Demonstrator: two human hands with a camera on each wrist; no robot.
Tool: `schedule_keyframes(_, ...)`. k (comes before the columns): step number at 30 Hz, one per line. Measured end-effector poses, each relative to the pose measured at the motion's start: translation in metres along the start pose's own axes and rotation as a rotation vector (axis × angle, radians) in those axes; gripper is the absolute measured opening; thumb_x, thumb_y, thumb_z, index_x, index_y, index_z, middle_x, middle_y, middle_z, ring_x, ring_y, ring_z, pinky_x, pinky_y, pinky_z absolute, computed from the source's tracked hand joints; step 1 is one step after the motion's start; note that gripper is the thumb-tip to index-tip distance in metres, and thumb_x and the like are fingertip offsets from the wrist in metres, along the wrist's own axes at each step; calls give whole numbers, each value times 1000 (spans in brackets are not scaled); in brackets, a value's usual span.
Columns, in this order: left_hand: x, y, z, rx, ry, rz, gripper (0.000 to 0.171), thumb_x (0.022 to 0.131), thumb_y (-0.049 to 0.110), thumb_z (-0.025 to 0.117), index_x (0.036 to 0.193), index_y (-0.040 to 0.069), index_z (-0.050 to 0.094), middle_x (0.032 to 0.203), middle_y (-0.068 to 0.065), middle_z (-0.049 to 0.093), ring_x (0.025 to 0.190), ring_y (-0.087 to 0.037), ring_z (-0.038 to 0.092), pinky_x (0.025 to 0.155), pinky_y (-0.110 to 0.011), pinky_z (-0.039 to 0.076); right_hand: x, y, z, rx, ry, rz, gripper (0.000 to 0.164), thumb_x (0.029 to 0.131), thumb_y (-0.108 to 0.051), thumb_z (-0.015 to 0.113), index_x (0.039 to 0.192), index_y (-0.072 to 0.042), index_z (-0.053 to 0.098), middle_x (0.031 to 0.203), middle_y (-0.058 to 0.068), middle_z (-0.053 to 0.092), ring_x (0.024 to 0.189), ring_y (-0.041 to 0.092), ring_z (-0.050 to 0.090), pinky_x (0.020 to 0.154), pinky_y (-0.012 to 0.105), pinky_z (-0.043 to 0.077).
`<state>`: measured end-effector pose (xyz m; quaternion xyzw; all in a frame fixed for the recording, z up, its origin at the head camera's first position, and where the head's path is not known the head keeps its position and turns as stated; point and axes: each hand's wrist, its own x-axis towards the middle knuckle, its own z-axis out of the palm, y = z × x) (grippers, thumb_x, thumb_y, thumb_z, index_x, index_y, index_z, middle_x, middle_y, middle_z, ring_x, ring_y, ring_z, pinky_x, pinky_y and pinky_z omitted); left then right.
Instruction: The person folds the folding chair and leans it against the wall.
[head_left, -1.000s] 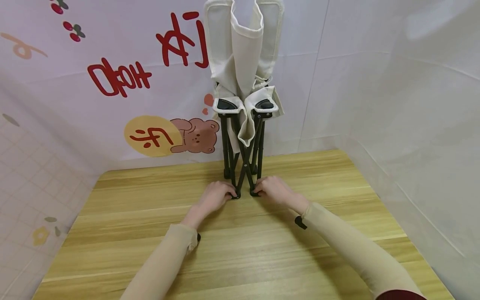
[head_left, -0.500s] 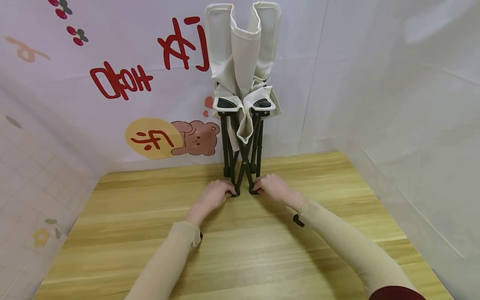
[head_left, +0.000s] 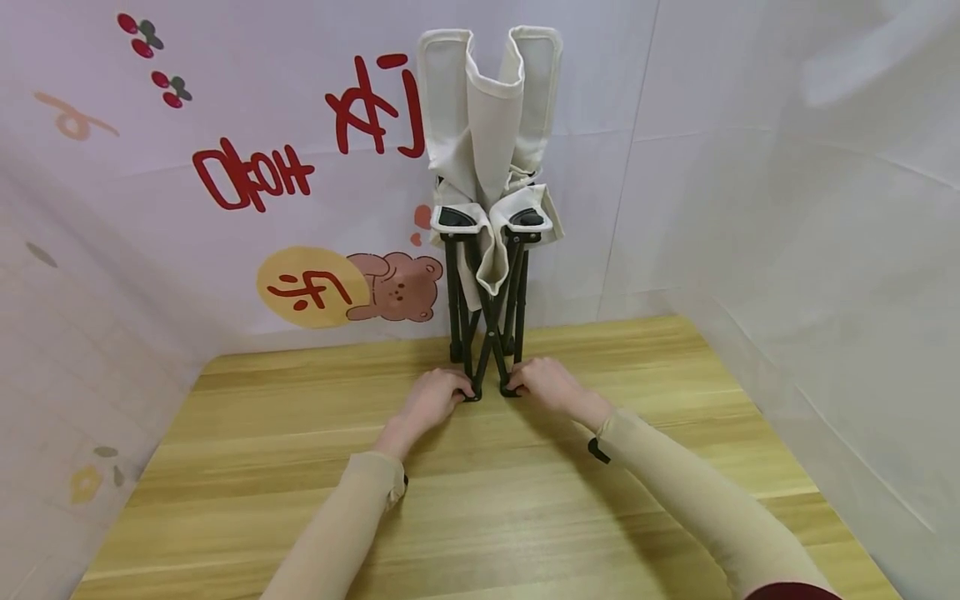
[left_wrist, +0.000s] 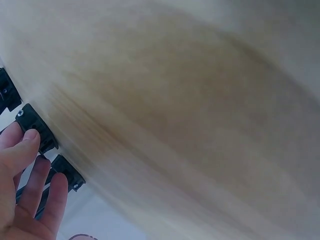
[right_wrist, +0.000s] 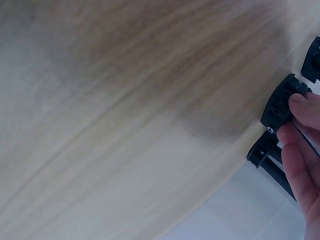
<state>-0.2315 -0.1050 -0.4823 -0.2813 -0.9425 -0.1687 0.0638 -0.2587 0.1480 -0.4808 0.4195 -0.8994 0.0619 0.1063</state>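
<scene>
A folded camping chair (head_left: 495,150) stands upright at the far side of the wooden table, its white fabric bunched above crossed black legs. My left hand (head_left: 433,398) pinches the foot of the front left leg; in the left wrist view the thumb presses that black plastic foot (left_wrist: 40,131), with two more feet on either side. With my right hand (head_left: 549,383) I pinch the front right foot (right_wrist: 280,102), thumb on its face. The two front feet stand a short gap apart. The rear feet are behind, partly hidden by the front legs and hands.
The wooden tabletop (head_left: 480,517) stretches from the chair toward me. A white sheet with red lettering and a printed bear (head_left: 401,287) hangs right behind the chair, and pale sheets close off both sides.
The head view has tilted up slightly, so the chair and table appear lower. Both hands keep hold of the same front feet, and the chair's folded shape looks the same.
</scene>
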Motion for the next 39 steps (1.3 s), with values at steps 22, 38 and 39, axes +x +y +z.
schedule_keyframes(22,2,0,2,-13,52,-13,13,92,4,78,95,15,84,113,-2,82,107,-24,78,93,-41,63,3,1,-4,-21,10,8,16,86,-3,84,97,-14,85,103,2,82,92,20,80,77,35,66)
schedule_keyframes(38,-20,2,-23,-58,28,-87,42,104,41,64,135,14,72,145,-12,68,137,-36,64,113,-53,53,-22,0,-39,121,110,68,30,98,-29,74,117,-6,80,125,15,78,111,33,78,94,49,63)
schedule_keyframes(39,-25,3,-27,-50,51,-105,45,104,43,64,137,14,70,148,-12,66,140,-37,61,114,-55,52,-25,-1,-44,121,143,84,33,98,-30,75,120,-6,79,127,16,77,113,34,77,95,50,63)
